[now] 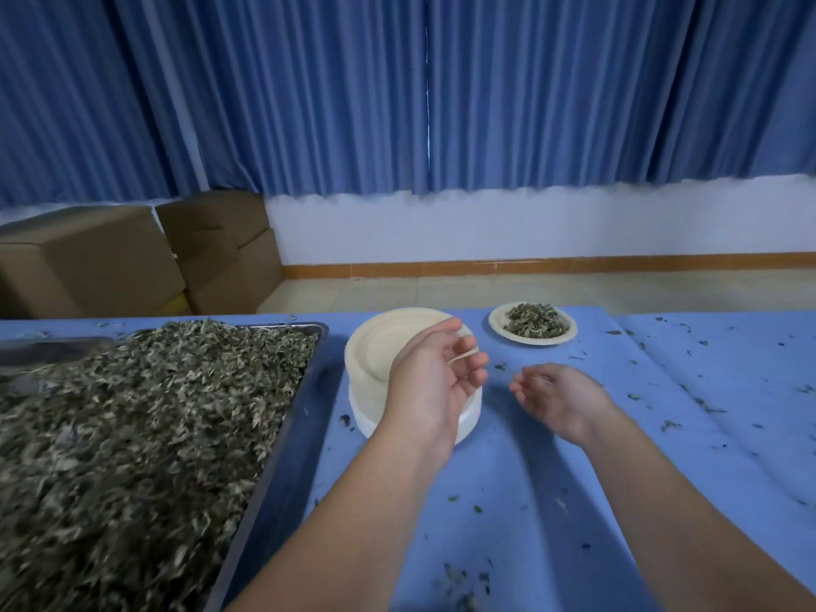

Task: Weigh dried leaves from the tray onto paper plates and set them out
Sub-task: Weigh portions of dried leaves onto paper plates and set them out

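One plate point(388, 342) sits tilted at the left hand point(435, 377), grip unclear; right hand point(554, 395) loosely spread.

Soft, cool, fairly dim all over, tinted blue by the curtains point(574, 81). Thin bright sliver of daylight at the curtain gap point(427, 81). Faint, broad shadows pooled on the blue tablecloth point(530, 523), bottom centre. Heavy motion smear across the dried leaves point(110, 435) at left; softer blur around the left hand point(435, 382) and right hand point(558, 397). Straight lines bowed toward the edges, wide-angle style.
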A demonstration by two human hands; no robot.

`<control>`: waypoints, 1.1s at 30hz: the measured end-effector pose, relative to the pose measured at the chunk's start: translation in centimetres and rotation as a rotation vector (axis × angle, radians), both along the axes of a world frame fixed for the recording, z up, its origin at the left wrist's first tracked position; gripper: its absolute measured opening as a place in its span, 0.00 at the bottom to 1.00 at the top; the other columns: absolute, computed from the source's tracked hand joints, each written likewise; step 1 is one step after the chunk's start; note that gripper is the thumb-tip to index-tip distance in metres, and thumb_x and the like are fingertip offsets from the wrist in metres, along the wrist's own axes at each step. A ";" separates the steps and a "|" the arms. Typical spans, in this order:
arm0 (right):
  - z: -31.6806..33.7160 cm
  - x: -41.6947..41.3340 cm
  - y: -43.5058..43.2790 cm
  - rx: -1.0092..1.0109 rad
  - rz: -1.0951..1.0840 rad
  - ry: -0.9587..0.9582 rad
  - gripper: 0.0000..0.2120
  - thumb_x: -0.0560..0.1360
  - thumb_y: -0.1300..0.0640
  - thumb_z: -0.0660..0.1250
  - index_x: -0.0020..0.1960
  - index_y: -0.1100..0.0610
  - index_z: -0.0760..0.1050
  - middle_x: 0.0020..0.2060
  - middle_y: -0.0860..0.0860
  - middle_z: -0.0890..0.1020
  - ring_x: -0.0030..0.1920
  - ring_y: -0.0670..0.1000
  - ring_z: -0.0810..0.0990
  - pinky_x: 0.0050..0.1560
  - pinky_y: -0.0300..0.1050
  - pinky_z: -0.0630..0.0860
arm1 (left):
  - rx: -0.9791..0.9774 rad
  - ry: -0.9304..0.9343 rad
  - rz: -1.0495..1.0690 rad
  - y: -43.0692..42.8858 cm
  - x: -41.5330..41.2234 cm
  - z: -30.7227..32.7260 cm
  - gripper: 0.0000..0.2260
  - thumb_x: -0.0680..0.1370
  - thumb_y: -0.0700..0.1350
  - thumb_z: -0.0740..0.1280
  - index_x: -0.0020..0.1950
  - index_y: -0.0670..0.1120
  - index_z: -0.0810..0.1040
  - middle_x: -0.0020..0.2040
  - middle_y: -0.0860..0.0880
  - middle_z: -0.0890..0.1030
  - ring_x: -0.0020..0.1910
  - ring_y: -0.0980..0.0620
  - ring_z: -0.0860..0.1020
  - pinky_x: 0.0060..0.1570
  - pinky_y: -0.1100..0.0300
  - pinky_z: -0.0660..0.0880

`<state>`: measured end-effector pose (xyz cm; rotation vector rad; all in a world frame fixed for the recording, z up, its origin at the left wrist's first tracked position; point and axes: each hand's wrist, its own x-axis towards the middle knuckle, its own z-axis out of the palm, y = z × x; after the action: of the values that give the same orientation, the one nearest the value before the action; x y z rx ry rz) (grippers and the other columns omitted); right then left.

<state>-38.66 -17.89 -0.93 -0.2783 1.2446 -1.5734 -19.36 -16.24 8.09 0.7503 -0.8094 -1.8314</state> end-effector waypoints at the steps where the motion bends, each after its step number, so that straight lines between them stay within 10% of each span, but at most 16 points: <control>1: -0.5 0.7 0.8 -0.012 0.001 0.010 0.06 0.78 0.63 0.61 0.45 0.65 0.74 0.41 0.59 0.79 0.40 0.56 0.79 0.40 0.44 0.77 | -0.013 0.011 0.014 0.7 0.9 -0.6 0.10 0.80 0.36 0.58 0.51 0.42 0.78 0.35 0.47 0.77 0.31 0.50 0.76 0.35 0.61 0.75; 25: -3.2 11.9 22.6 -0.255 0.014 -0.038 0.08 0.80 0.61 0.59 0.53 0.64 0.75 0.49 0.59 0.81 0.46 0.56 0.83 0.46 0.46 0.78 | -0.305 -0.598 0.276 12.2 15.8 -11.9 0.08 0.80 0.40 0.61 0.49 0.48 0.79 0.45 0.49 0.78 0.40 0.53 0.76 0.40 0.57 0.75; 33: -0.1 13.2 18.7 -0.165 0.017 0.474 0.06 0.79 0.61 0.63 0.52 0.61 0.77 0.48 0.57 0.81 0.43 0.53 0.82 0.43 0.44 0.79 | -0.229 -0.535 0.276 10.2 15.8 -15.1 0.09 0.78 0.38 0.62 0.46 0.48 0.81 0.39 0.49 0.81 0.35 0.54 0.78 0.37 0.61 0.72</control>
<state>-25.48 0.79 -1.04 -0.8024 1.4615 -1.6519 -3.53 -6.04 -7.02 1.1582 -1.1675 -1.2758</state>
